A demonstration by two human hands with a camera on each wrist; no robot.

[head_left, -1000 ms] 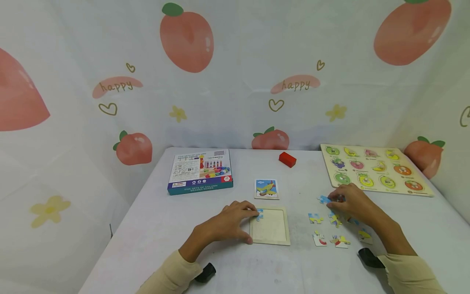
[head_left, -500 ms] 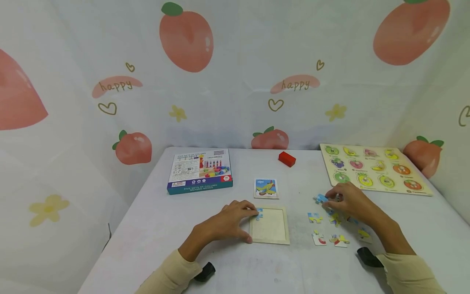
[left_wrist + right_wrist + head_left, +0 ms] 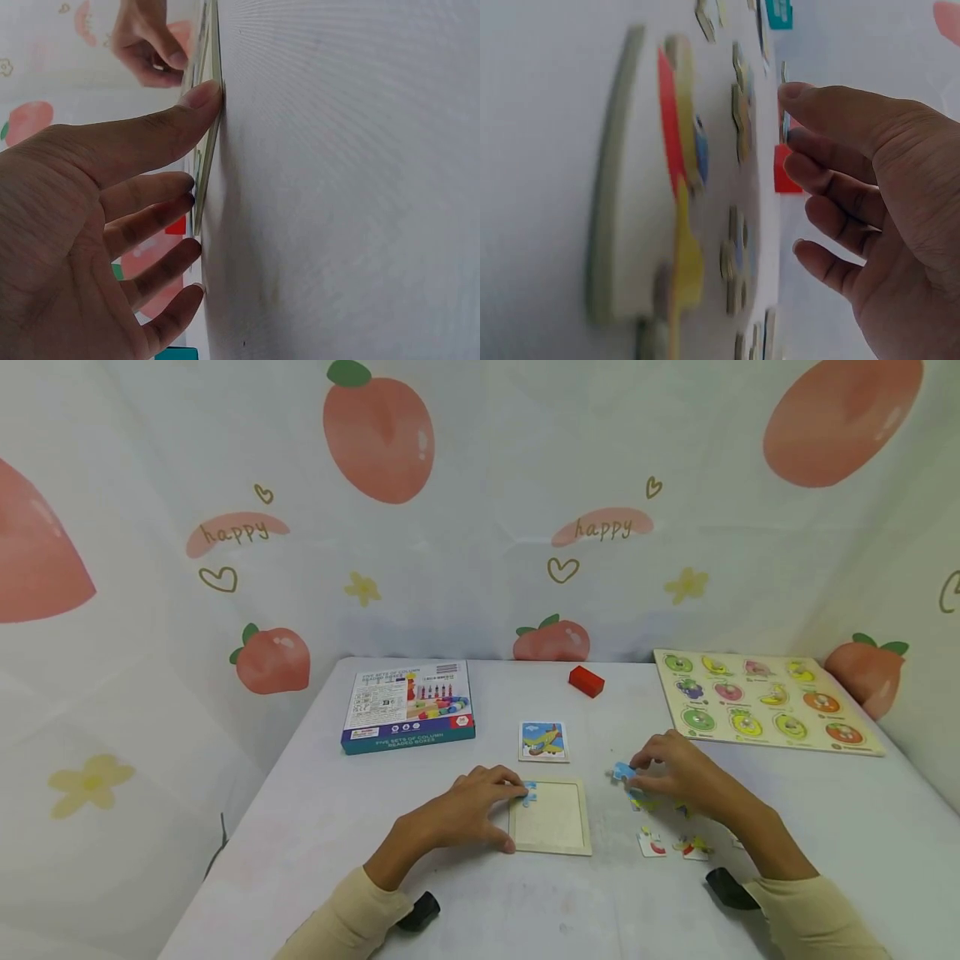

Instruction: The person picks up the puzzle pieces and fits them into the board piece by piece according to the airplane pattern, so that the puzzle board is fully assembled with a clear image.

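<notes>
My left hand (image 3: pixel 476 807) rests at the left edge of the wooden puzzle tray (image 3: pixel 551 842). Its thumb touches the near left corner and a fingertip lies at the blue puzzle piece (image 3: pixel 530 793) in the tray's upper left corner. In the left wrist view, the fingers of this hand (image 3: pixel 112 217) are loosely extended along the tray's edge. My right hand (image 3: pixel 682 775) pinches a blue puzzle piece (image 3: pixel 622 772) between thumb and index finger, to the right of the tray. The right wrist view shows the pinched piece (image 3: pixel 784 120) edge-on, held above the table.
Loose puzzle pieces (image 3: pixel 652 842) lie below the right hand, some hidden by it. A picture card with an airplane (image 3: pixel 543 742) lies behind the tray. Farther back are a toy box (image 3: pixel 409 707), a red block (image 3: pixel 586 682) and a fruit board (image 3: pixel 765 702).
My right hand has drawn the pinched blue piece left, away from the loose pieces and nearer the tray. The left hand has stayed in place on the tray.
</notes>
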